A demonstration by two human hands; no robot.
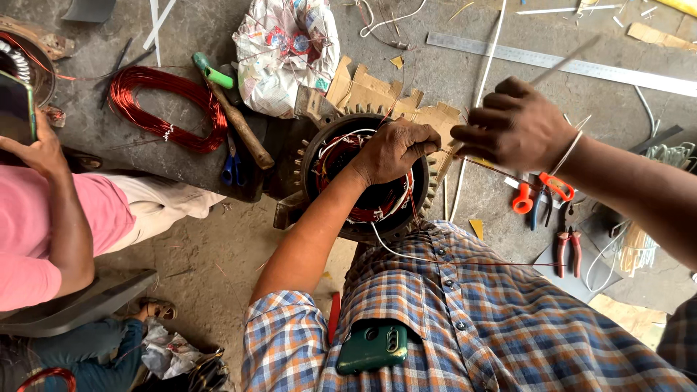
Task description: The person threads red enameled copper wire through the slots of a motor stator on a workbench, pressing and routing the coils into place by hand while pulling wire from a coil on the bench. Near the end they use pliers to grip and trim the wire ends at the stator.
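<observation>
Your left hand (pixel 396 149) rests closed on the far rim of the round motor stator (pixel 363 178), over its red and white windings, while your right hand (pixel 512 127) is fisted just to the right, pinching a thin wire (pixel 501 168) and a slim rod (pixel 563 64). Right of the stator lie orange scissors (pixel 541 192) and red pliers (pixel 568 247). At far left lies a red wire coil (pixel 167 109), and a person in pink (pixel 43 232) holds a phone.

We note the round grey finned metal motor stator (pixel 314 156) with glossy red copper windings (pixel 367 212); the long steel ruler (pixel 566 65) looks smooth.
</observation>
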